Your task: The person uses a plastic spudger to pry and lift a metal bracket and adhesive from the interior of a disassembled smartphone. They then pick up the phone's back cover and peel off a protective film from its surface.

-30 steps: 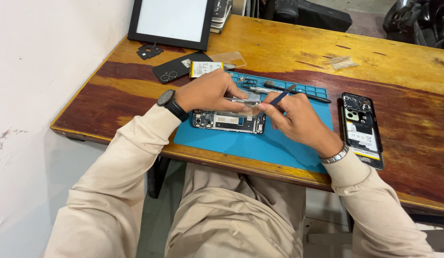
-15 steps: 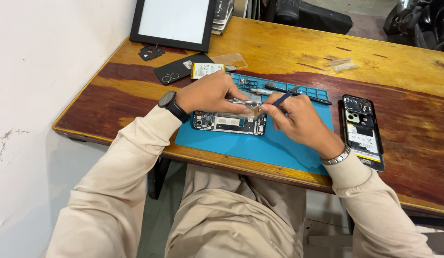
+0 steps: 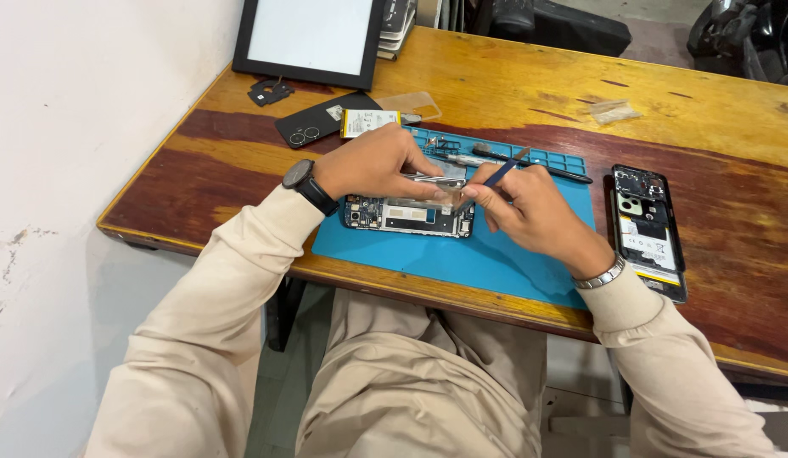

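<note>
An opened phone point(image 3: 408, 216) with bare circuit parts lies on a blue work mat point(image 3: 462, 254). My left hand point(image 3: 372, 163) rests over its upper edge and pinches a thin clear, silvery piece point(image 3: 434, 180) just above it. My right hand point(image 3: 530, 208) grips a slim blue tool point(image 3: 504, 172) whose tip points at that piece beside the phone's right end. A black watch sits on my left wrist, a metal bracelet on my right.
A second opened phone point(image 3: 649, 229) lies right of the mat. A black back cover point(image 3: 313, 125), a battery point(image 3: 368, 121), a screwdriver point(image 3: 530, 164) and a framed white panel point(image 3: 309, 38) are further back. The wooden table's front edge point(image 3: 241, 254) is near my lap; a white wall is on the left.
My view has shifted slightly. Both hands stay over the phone, with the tool tip drawn in closer to the thin piece held by my left hand.
</note>
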